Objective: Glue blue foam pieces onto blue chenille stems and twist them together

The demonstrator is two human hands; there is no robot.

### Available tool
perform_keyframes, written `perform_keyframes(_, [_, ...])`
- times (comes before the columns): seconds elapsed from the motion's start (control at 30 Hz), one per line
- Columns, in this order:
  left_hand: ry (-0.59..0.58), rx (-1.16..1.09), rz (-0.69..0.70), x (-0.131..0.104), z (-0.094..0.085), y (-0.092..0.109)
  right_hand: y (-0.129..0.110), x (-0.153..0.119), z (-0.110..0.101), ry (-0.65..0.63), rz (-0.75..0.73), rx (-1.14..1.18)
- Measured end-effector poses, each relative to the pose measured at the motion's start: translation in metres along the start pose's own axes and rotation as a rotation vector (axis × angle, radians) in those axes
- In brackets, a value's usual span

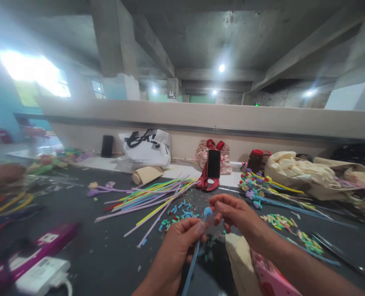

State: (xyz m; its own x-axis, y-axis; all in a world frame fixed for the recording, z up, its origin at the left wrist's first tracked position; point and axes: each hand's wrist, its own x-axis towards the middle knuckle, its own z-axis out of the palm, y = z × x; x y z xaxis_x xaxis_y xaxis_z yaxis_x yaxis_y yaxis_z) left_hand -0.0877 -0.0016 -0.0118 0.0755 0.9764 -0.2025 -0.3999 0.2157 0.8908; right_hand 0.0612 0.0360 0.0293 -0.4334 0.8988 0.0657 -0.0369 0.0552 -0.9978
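Note:
My left hand (pixel 185 236) pinches a light-blue pipe cleaner (pixel 192 263) between thumb and fingers, its long end hanging down toward me. At the top of it, just above the left thumb, sits a small blue curled knob (pixel 207 212). Close beside that knob is my right hand (pixel 232 211), with thumb and index finger drawn together near its upper edge; what they hold, if anything, cannot be made out. Behind my hands lie short cut blue, red and green pieces (pixel 185 210) and a loose bundle of long coloured pipe cleaners (pixel 158 201).
Flower-headed stems (pixel 255 187) and more cut pieces (pixel 279 222) lie right, near a cloth bag (pixel 308 185) and dark-red bottle (pixel 255 161). A phone (pixel 213 163) leans at the back beside a white bag (pixel 148 150). A purple power strip (pixel 43 248) and white charger (pixel 43 275) sit front left.

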Motion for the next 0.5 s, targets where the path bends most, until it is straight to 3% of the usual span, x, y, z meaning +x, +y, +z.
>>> perform_keyframes(0.2, [0.016, 0.053, 0.042, -0.006, 0.004, -0.001, -0.002, 0.001, 0.005, -0.030, -0.019, -0.141])
perform_keyframes(0.5, [0.021, 0.020, 0.060, -0.012, 0.009, 0.004, -0.001, 0.001, 0.011, -0.047, 0.003, -0.151])
